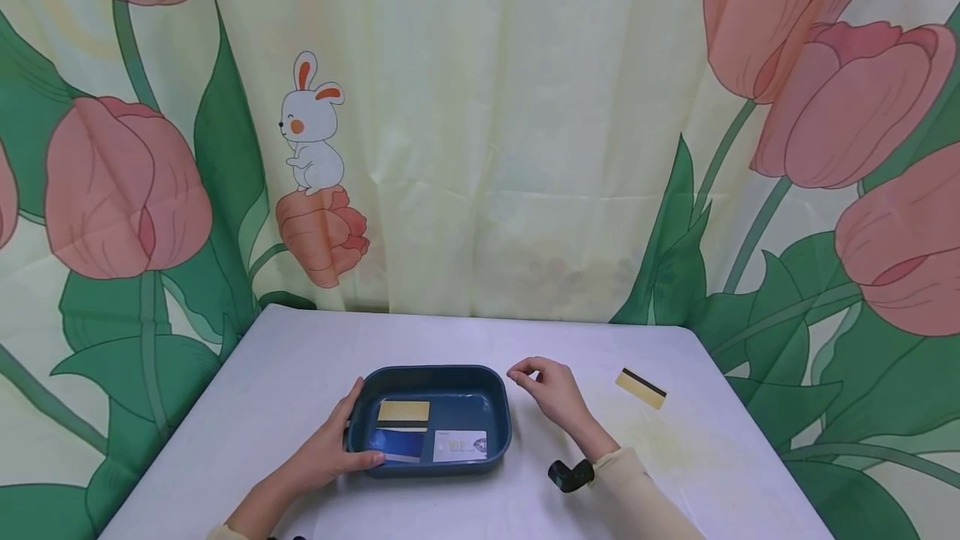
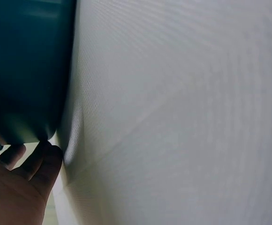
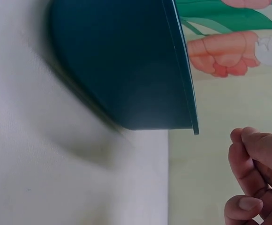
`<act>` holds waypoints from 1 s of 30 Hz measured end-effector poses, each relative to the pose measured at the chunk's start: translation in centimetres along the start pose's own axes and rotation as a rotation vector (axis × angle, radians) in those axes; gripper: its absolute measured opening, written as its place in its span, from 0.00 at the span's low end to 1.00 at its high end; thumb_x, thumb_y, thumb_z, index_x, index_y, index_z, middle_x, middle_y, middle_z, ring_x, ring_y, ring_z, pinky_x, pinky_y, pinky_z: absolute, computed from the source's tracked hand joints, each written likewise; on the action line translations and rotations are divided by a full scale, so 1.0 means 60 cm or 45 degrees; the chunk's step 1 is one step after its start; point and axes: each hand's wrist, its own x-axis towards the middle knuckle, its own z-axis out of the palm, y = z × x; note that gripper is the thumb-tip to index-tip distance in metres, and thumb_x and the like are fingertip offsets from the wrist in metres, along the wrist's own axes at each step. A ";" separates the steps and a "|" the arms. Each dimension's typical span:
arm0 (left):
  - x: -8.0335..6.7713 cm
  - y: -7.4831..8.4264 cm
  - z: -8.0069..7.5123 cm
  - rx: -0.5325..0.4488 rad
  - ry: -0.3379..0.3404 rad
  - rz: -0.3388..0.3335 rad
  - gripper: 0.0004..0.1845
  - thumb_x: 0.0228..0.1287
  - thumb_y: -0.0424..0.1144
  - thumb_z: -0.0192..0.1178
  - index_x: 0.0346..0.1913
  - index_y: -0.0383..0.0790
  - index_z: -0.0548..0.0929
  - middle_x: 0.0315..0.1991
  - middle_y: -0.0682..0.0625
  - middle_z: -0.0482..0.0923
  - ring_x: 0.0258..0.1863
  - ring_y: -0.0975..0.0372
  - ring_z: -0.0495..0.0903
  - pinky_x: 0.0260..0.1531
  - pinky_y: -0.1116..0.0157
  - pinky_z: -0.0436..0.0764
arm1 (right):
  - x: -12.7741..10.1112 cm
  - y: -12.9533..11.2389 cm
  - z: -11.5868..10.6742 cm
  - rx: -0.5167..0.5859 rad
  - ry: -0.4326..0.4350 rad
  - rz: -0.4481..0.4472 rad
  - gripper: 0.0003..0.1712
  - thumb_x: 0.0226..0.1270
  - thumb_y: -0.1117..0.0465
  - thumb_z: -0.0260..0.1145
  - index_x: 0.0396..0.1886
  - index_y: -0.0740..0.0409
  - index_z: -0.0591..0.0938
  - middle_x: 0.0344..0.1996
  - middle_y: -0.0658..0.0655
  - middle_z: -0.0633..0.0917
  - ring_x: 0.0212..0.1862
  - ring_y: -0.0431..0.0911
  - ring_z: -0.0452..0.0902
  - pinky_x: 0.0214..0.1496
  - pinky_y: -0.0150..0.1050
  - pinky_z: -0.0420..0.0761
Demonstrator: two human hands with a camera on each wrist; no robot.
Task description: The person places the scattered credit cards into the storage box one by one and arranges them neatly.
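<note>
Curtain (image 1: pixel 480 148) printed with tulips and a rabbit fills the upper frame behind a white table (image 1: pixel 300 373). Low at centre sits a dark blue tray (image 1: pixel 431 377) holding a gold card (image 1: pixel 403 412), a blue card (image 1: pixel 396 443) and a white card (image 1: pixel 460 445). The left hand (image 1: pixel 330 447) grips the tray's left rim, thumb along its near edge. The right hand (image 1: pixel 551 388) hovers just right of the tray, fingers loosely curled, holding nothing. Another gold striped card (image 1: pixel 641 388) lies further right, well apart, nothing between.
</note>
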 end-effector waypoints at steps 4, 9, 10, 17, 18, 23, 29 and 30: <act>0.000 0.001 -0.001 0.013 0.000 -0.003 0.68 0.55 0.57 0.76 0.85 0.50 0.36 0.82 0.33 0.42 0.75 0.36 0.58 0.70 0.32 0.63 | 0.001 0.005 -0.001 -0.016 0.011 -0.002 0.03 0.71 0.58 0.72 0.38 0.47 0.91 0.36 0.45 0.90 0.36 0.41 0.76 0.38 0.35 0.74; -0.001 0.000 -0.002 0.038 0.004 -0.018 0.68 0.55 0.58 0.75 0.85 0.51 0.35 0.82 0.33 0.42 0.74 0.36 0.58 0.69 0.32 0.64 | 0.004 0.007 -0.005 -0.031 0.026 0.004 0.03 0.70 0.59 0.72 0.37 0.48 0.91 0.34 0.45 0.89 0.33 0.41 0.74 0.34 0.34 0.72; 0.000 -0.001 -0.002 0.040 0.006 -0.019 0.68 0.55 0.58 0.75 0.85 0.51 0.35 0.82 0.33 0.42 0.74 0.36 0.58 0.69 0.32 0.64 | 0.005 0.008 -0.006 -0.030 0.027 0.007 0.02 0.69 0.59 0.72 0.37 0.48 0.91 0.33 0.45 0.89 0.32 0.41 0.73 0.33 0.34 0.71; 0.001 -0.007 -0.002 0.036 0.006 -0.013 0.67 0.56 0.57 0.75 0.85 0.50 0.36 0.82 0.33 0.43 0.74 0.36 0.59 0.69 0.33 0.66 | 0.008 0.020 -0.011 -0.033 0.017 0.048 0.04 0.70 0.56 0.72 0.39 0.49 0.91 0.33 0.45 0.88 0.35 0.41 0.74 0.36 0.35 0.73; 0.001 -0.007 -0.002 0.031 0.003 -0.009 0.67 0.56 0.57 0.75 0.85 0.51 0.35 0.82 0.33 0.43 0.74 0.36 0.59 0.69 0.33 0.65 | 0.008 0.023 -0.012 -0.038 0.017 0.055 0.04 0.70 0.56 0.72 0.39 0.49 0.91 0.33 0.45 0.88 0.35 0.41 0.74 0.36 0.35 0.73; 0.003 -0.007 -0.002 0.027 -0.001 -0.001 0.67 0.56 0.57 0.75 0.85 0.52 0.35 0.82 0.33 0.43 0.74 0.37 0.59 0.69 0.33 0.65 | 0.007 0.040 -0.018 -0.055 0.033 0.084 0.04 0.70 0.57 0.72 0.40 0.50 0.91 0.33 0.46 0.88 0.33 0.42 0.73 0.33 0.35 0.72; 0.004 -0.007 0.001 0.040 0.006 -0.002 0.67 0.55 0.57 0.75 0.85 0.51 0.36 0.82 0.33 0.44 0.73 0.36 0.60 0.68 0.33 0.67 | 0.005 0.055 -0.026 -0.069 0.040 0.107 0.04 0.70 0.57 0.72 0.39 0.50 0.91 0.32 0.46 0.87 0.32 0.43 0.72 0.32 0.34 0.71; 0.003 -0.006 0.001 0.039 0.007 -0.003 0.67 0.55 0.57 0.75 0.85 0.51 0.36 0.82 0.33 0.44 0.73 0.36 0.60 0.68 0.33 0.67 | 0.005 0.056 -0.027 -0.069 0.041 0.110 0.04 0.70 0.57 0.72 0.39 0.50 0.91 0.32 0.46 0.87 0.32 0.43 0.72 0.32 0.35 0.71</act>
